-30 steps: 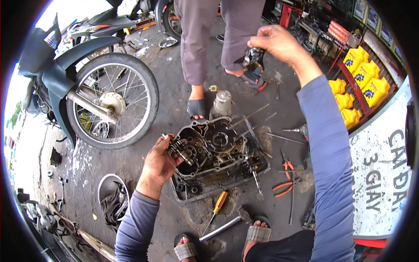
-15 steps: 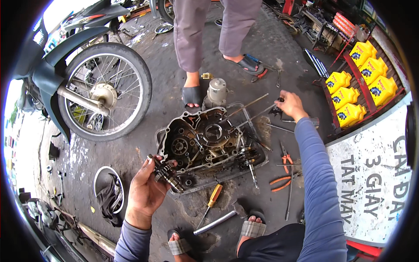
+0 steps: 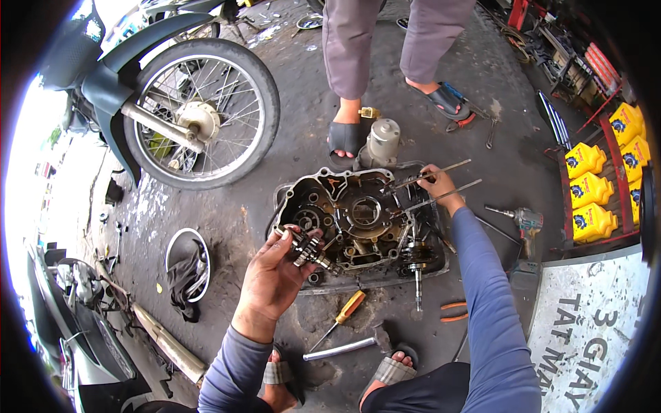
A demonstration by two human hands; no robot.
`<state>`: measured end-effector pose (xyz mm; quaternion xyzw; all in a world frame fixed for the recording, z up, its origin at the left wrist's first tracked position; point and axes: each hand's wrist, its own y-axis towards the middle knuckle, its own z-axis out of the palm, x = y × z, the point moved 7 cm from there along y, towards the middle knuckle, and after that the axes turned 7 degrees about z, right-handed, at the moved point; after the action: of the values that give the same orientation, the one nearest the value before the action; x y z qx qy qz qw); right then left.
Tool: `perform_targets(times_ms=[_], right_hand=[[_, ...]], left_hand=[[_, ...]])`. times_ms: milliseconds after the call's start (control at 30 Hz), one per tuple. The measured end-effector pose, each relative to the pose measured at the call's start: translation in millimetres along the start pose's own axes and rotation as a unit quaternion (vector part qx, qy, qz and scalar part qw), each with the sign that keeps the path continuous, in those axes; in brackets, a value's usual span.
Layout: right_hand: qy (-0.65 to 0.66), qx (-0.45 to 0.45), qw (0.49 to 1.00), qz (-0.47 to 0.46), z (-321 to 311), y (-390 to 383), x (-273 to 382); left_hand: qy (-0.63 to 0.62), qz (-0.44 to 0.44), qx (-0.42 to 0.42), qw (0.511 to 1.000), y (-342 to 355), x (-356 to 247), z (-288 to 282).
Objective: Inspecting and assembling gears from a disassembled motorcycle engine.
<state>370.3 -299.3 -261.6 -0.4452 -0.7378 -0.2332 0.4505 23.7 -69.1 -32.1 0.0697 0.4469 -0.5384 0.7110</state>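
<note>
My left hand [image 3: 272, 275] is closed around a gear shaft [image 3: 308, 251], a dark metal shaft with several toothed gears, just above the near left edge of an opened engine case [image 3: 344, 189]. The oily case lies hollow side up on a shallow tray [image 3: 372, 284]. At the case's far right corner, my right hand [image 3: 441, 187] has its fingers bent together beside two long thin studs [image 3: 447, 195]; what they grip is hidden. A second gear shaft [image 3: 417, 255] sits at the case's near right side, its end pointing toward me.
A screwdriver [image 3: 350, 306] and a hammer [image 3: 344, 347] lie before my feet. Rightward are orange-handled pliers [image 3: 454, 312], a cordless drill [image 3: 529, 227] and yellow jugs [image 3: 592, 196]. A bowl [image 3: 208, 272] holds dark cloth. Beyond the case stand a grey cylinder [image 3: 383, 141] and another person's feet [image 3: 344, 138].
My right hand has come in from beyond the studs' tips to the case's far right corner. My left hand keeps the gear shaft, now over the case's edge. The view has shifted left.
</note>
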Motion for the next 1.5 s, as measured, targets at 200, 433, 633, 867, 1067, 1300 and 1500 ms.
perform_targets(times_ms=[200,433,633,867,1067,1300,1500], right_hand=[[0.056,0.022,0.988,0.146,-7.0,-33.8,2.4],[-0.446,0.252,0.811,0.282,-61.9,-153.5,75.3],[-0.178,0.329,0.924,-0.077,14.6,-199.1,306.9],[-0.342,0.073,0.915,-0.200,138.8,-128.2,342.2],[-0.405,0.153,0.897,-0.086,172.2,-119.4,334.4],[-0.321,0.126,0.935,-0.085,163.5,-116.7,345.0],[-0.175,0.120,0.971,-0.107,131.0,-119.7,351.9]], left_hand=[[0.094,-0.007,0.011,0.996,-4.4,-25.5,-6.6],[0.172,-0.017,-0.004,0.985,-47.0,-72.4,-32.0],[0.120,-0.062,-0.044,0.990,-88.0,-80.7,-70.5],[0.014,-0.124,0.017,0.992,-71.1,-57.0,-61.9],[-0.013,-0.115,0.006,0.993,-72.2,-83.0,-80.4],[-0.010,-0.130,0.027,0.991,-64.7,-85.5,-92.9],[0.012,-0.147,0.025,0.989,-57.9,-76.7,-94.0]])
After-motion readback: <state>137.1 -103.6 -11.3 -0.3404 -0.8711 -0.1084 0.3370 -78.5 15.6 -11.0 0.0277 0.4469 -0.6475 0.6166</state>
